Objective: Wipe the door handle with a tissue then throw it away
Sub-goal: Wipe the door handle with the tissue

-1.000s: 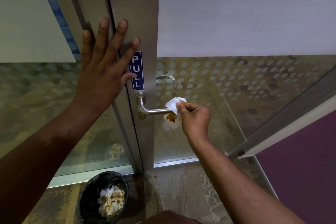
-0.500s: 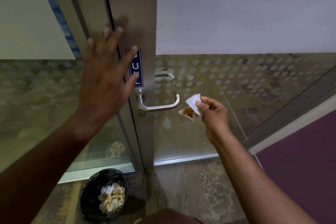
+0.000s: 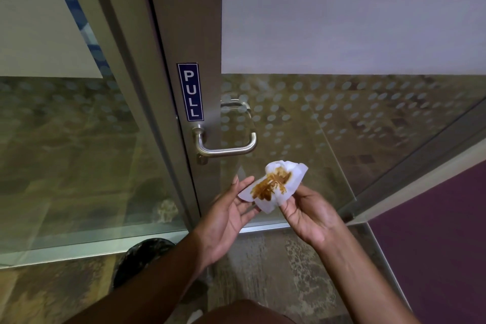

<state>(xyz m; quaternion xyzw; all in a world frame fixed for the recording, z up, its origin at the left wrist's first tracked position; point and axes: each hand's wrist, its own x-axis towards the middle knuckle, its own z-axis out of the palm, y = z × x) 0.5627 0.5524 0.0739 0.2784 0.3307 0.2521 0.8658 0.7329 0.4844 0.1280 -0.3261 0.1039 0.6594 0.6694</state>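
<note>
You held the stained tissue (image 3: pixel 273 187) pinched between both hands (image 3: pixel 228 214) (image 3: pixel 306 214), below the handle (image 3: pixel 226 148). Wiping looked finished; next, drop it into the bin (image 3: pixel 143 258) lower left.

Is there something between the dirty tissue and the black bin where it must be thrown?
Only the person's own left forearm crosses over the black bin, hiding most of its opening. The stained tissue, held by left hand and right hand, is otherwise unobstructed.

brushed metal door handle (image 3: pixel 226 150); soft paper tissue (image 3: pixel 273 187).
</note>
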